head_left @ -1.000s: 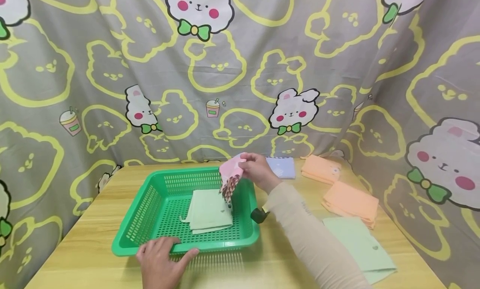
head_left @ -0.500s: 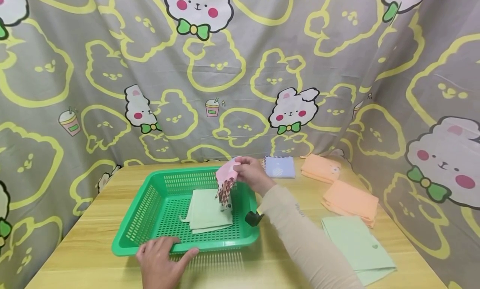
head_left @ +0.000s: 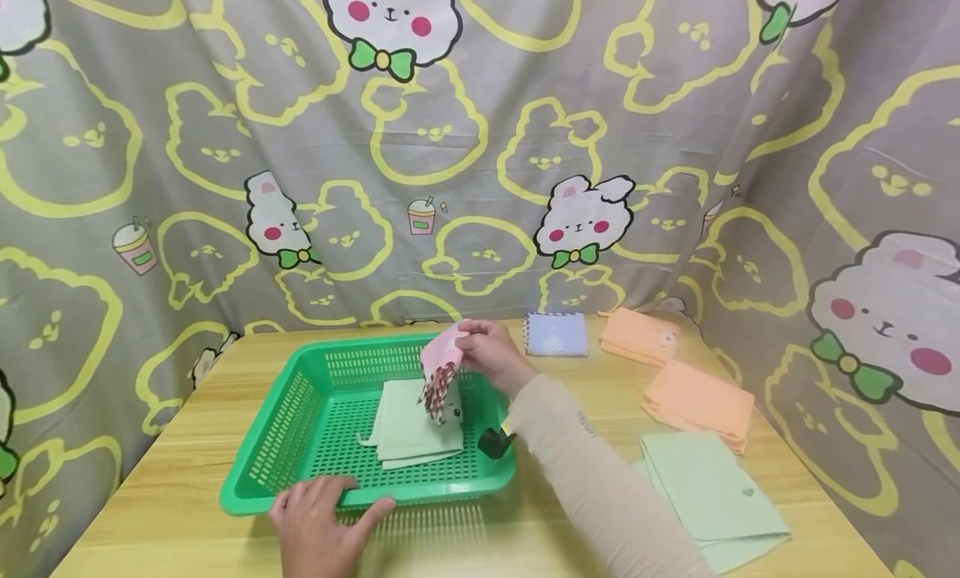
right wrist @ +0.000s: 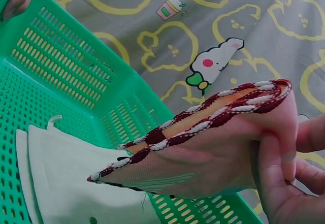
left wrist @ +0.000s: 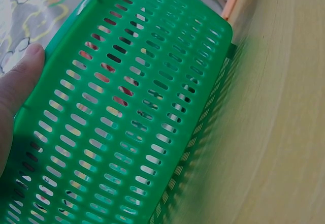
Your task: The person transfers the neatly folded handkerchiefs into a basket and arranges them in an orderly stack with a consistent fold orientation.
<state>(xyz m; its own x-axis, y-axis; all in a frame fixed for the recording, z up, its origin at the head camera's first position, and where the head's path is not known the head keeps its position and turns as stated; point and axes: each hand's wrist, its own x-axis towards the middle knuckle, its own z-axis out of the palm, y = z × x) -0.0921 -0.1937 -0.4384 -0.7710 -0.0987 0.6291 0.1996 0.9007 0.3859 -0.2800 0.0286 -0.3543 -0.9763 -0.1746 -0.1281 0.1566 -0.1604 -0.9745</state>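
Note:
My right hand (head_left: 495, 355) pinches a folded pink towel (head_left: 442, 349) by one edge, over the right part of the green plastic basket (head_left: 243, 478). Dark red and white braided trim (right wrist: 203, 127) runs along the towel's open edges in the right wrist view. Beneath it, on the basket floor, lies a folded pale green towel (head_left: 416, 432) with a small hanging loop. My left hand (head_left: 322, 520) grips the basket's near rim, fingers over the top. Its thumb (left wrist: 30, 64) lies along the outer side in the left wrist view.
Along the table's right side lie a folded blue towel (head_left: 557, 335), an orange towel (head_left: 637, 338), another orange towel (head_left: 701, 405) and a pale green towel (head_left: 708, 495). A patterned grey curtain (head_left: 480, 145) hangs behind the wooden table (head_left: 165, 445).
My right hand has moved left and slightly down with the pink towel, farther over the basket. The blue towel now shows fully. My left hand has stayed on the rim.

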